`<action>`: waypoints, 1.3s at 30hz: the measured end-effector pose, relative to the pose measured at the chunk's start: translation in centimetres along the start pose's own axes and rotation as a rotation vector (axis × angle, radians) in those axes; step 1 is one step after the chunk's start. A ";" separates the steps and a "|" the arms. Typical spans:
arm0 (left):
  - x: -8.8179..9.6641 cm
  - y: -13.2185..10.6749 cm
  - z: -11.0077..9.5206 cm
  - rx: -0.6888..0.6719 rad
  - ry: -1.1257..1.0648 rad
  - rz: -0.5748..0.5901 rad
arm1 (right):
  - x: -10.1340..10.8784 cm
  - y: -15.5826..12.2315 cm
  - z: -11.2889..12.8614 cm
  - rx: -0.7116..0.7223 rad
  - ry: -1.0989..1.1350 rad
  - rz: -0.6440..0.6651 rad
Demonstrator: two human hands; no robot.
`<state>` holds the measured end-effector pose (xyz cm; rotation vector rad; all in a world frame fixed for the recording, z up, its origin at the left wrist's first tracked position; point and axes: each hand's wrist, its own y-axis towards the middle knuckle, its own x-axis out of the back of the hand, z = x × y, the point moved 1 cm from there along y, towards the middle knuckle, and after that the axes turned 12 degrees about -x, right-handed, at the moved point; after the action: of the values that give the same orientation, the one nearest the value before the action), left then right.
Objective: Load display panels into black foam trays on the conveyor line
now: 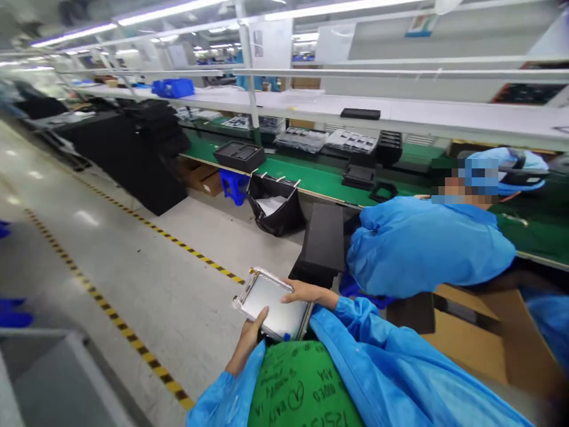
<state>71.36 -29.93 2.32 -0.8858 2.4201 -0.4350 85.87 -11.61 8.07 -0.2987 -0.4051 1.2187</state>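
Okay, the left hand and right hand both grip a silver-framed rectangular glass panel over a green lettered sheet; just ahead, a black rectangular stack stands beside a co-worker in a blue gown.

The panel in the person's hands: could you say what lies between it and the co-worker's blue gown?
In the head view, a black stack stands between the panel and the gown.
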 end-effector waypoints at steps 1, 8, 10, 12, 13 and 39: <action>0.2 2.4 -1.0 0.003 -0.007 0.056 | 0.5 1.1 0.3 -0.014 0.050 -0.045; -1.5 20.8 -9.9 0.009 0.037 0.166 | 7.4 13.3 3.4 0.013 0.223 -0.262; -2.7 25.8 -13.7 0.015 0.048 0.143 | 10.6 17.9 5.4 0.023 0.238 -0.283; -4.1 30.4 -17.4 0.018 0.044 0.140 | 14.1 22.3 7.8 0.033 0.240 -0.289; -4.7 32.4 -19.0 0.020 0.034 0.145 | 15.7 24.3 9.0 0.036 0.232 -0.293; -25.6 73.1 -34.9 0.265 0.208 0.771 | 39.6 45.5 15.9 -0.262 0.889 -1.055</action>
<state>31.38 44.97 6.44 0.2332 2.5707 -0.5361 51.67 40.56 8.07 -0.6967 0.0896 -0.0623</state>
